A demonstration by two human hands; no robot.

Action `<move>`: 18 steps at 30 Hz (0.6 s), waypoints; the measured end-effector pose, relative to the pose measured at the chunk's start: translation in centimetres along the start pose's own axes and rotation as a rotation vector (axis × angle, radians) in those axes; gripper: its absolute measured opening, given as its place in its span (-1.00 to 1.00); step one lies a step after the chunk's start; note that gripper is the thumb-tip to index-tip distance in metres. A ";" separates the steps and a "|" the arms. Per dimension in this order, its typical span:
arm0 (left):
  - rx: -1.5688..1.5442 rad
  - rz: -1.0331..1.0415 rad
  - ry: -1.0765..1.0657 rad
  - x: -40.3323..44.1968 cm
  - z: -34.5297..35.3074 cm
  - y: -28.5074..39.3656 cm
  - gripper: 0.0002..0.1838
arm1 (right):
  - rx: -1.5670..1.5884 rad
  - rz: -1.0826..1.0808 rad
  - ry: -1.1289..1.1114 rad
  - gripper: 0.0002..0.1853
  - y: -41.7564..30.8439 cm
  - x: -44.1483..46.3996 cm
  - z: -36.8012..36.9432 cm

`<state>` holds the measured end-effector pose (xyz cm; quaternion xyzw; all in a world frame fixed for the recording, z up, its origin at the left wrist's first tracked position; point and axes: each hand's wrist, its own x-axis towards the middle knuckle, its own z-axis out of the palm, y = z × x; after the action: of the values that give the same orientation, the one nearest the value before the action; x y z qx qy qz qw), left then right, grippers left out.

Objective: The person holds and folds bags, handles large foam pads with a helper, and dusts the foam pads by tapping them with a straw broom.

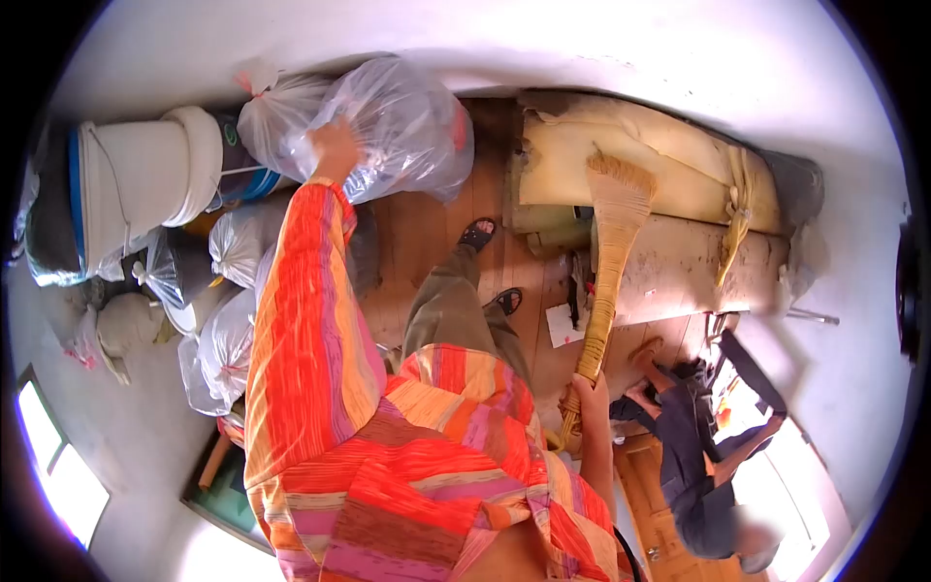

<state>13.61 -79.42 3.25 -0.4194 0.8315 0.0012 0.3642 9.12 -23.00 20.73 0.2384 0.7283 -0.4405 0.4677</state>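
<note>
My left hand (335,147) reaches far out and is closed on a bulging clear plastic bag (412,131); its fingertips are partly lost against the plastic. What the bag contains is hard to make out, apart from a reddish patch. A second tied plastic bag (276,112) leans beside it. My right hand (587,403) is wrapped round the lower handle of a straw broom (609,252). The broom's handle is bound in yellow strands, and its bristles point away from me, in front of rolled yellowish foam mats.
White buckets (150,184) and several tied bags (228,354) crowd the left side. Rolled foam mats (630,145) lie against the wall on the right. Wooden floorboards (402,228) run beneath my feet. Another person (693,475) in dark clothes is at the lower right.
</note>
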 end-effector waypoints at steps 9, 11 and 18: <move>-0.545 0.117 -0.292 6.6 9.8 -2.8 -0.33 | -0.015 0.016 0.035 -0.68 5.5 -2.8 -2.5; -0.318 0.083 -0.083 8.8 15.8 -2.4 -0.37 | 0.042 0.044 0.069 -0.69 5.6 -2.9 -2.0; -0.444 0.446 -0.167 -8.6 2.2 -5.3 -0.68 | 0.132 -0.003 -0.017 -0.70 6.1 -1.2 -2.7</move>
<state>21.93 -76.18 8.53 -0.2947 0.8495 0.2968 0.3216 13.02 -17.53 19.68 0.2637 0.6941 -0.4902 0.4565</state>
